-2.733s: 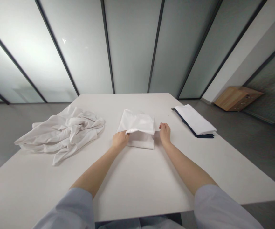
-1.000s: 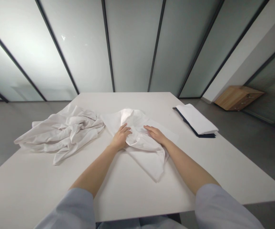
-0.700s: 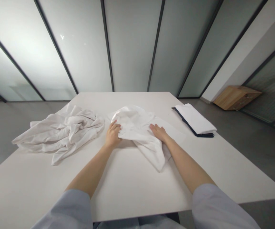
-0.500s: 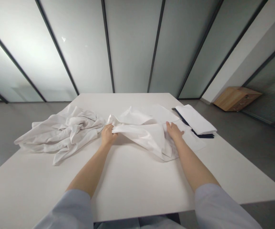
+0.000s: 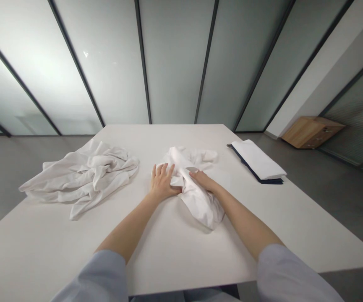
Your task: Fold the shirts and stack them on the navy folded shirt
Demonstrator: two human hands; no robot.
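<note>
A bunched white cloth [image 5: 197,201] lies on the white table [image 5: 181,260] between my two hands. My left hand [image 5: 161,182] rests against its left side, fingers spread and thumb touching a fold. From the right, my right hand [image 5: 204,180] lies on the cloth with its fingers stretched out over the top folds; the thumb is hidden. Part of the cloth bulges toward me under my right forearm, and another crumpled part sticks out beyond my hands. I cannot tell what kind of item the cloth is.
On the left lies a larger crumpled white cloth [image 5: 96,172], partly over the table's left edge. At the right edge sits a folded white cloth [image 5: 258,159] on a folded dark navy one [image 5: 272,181]. A wooden cabinet [image 5: 312,132] stands on the floor beyond.
The white cloth was spread wider; it is now gathered into a bunch. Both hands have moved inward, and my left hand has loosened from its grip on the cloth's corner.
</note>
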